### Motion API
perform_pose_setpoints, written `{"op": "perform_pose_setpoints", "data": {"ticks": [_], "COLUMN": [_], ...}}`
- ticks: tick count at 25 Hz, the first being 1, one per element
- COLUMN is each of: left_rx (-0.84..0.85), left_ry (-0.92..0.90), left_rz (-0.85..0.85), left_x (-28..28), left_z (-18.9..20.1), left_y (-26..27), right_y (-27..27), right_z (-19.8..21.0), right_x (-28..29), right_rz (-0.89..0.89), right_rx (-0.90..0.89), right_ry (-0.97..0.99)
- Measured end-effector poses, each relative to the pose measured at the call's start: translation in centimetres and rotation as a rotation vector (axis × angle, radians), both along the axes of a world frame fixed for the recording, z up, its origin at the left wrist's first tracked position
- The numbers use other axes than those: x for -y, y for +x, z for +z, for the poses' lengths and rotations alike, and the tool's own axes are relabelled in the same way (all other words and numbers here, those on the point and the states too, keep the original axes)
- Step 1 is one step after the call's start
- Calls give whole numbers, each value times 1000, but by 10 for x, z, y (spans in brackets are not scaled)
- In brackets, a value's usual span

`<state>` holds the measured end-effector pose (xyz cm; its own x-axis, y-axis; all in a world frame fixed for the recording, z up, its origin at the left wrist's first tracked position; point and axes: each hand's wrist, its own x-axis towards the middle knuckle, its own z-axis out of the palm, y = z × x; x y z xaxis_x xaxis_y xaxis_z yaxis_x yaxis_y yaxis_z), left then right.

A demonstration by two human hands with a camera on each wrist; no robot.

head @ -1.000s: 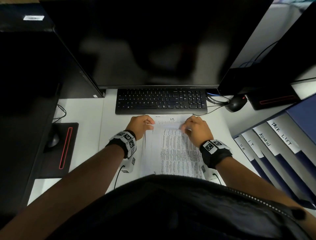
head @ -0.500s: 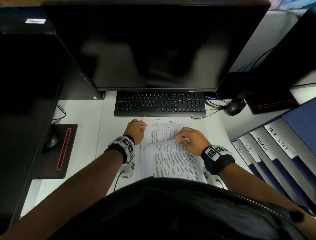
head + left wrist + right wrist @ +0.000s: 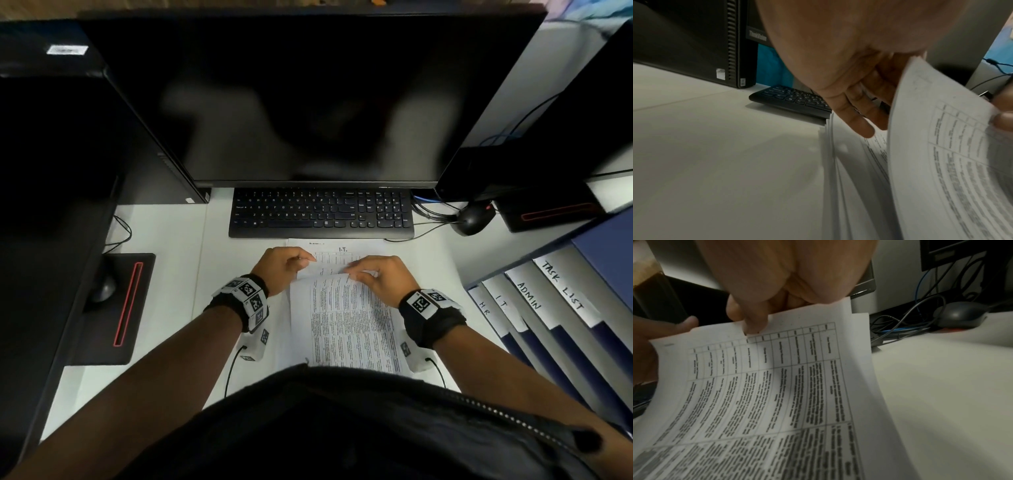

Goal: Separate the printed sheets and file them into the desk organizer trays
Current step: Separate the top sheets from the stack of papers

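Now that the top sheet [image 3: 342,322] has peeled further off the stack [image 3: 337,251] at frame centre, both our hands pinch its far edge, left hand [image 3: 282,269], right hand [image 3: 380,279]; separation's underway, trays [image 3: 534,308] wait lower right.

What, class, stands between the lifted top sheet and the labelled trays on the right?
Nothing visible does. The top sheet is lifted at its far edge by the right hand and left hand. Only bare desk lies between it and the trays; the mouse sits farther back.
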<state>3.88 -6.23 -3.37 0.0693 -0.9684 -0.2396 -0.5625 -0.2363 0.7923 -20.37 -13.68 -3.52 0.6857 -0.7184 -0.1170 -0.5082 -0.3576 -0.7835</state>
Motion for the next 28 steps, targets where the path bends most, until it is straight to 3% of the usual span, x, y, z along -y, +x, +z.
{"op": "perform_pose_setpoints", "data": {"ticks": [4, 7, 9, 15, 19, 23, 28], "left_rx": [-53, 188, 245, 299, 272, 259, 325], "left_ry": [-29, 36, 136, 143, 112, 116, 162], "left_rz": [93, 166, 120, 65, 113, 83, 33], "left_x": [-2, 3, 4, 12, 10, 8, 9], "left_z": [-8, -21, -26, -24, -25, -22, -15], "left_y": [3, 8, 10, 9, 10, 13, 10], "right_y": [0, 0, -1, 3, 6, 8, 8], "right_z": [-1, -4, -4, -6, -6, -4, -5], "right_x": [-2, -3, -2, -4, -3, -2, -4], "right_rz": [-61, -61, -31, 141, 43, 54, 22], "right_rx": [-2, -8, -50, -220, -105, -1, 15], "right_ry": [-3, -4, -18, -333, -226, -153, -88]}}
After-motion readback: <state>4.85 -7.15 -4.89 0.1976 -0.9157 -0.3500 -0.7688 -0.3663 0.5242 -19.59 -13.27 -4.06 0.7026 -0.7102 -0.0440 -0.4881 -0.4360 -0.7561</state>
